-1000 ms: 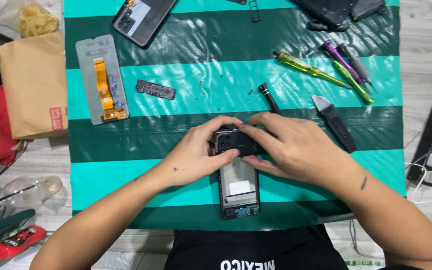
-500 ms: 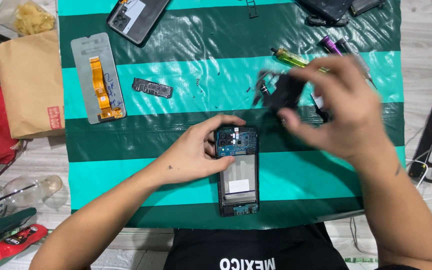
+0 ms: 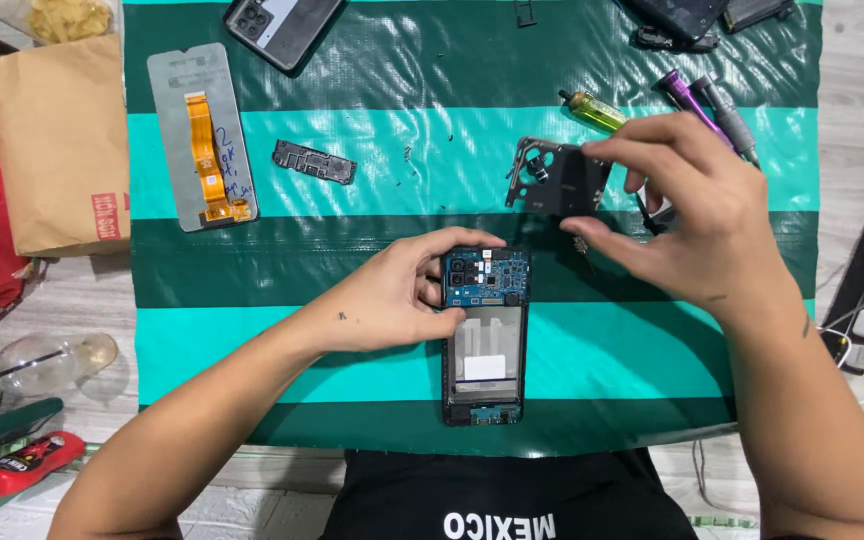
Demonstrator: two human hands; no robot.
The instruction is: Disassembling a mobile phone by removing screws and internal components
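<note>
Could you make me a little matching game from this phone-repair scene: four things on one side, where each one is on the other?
Things:
1. Black cover plate
2. Opened phone
3. Screen with orange ribbon
4. Red bottle

Places:
A. Flat on the mat, far left
B. Off the mat, bottom-left corner
C. Held above the mat in the right hand
D. On the mat in the middle, steadied by the left hand

Pairs: 1-C, 2-D, 3-A, 4-B
</note>
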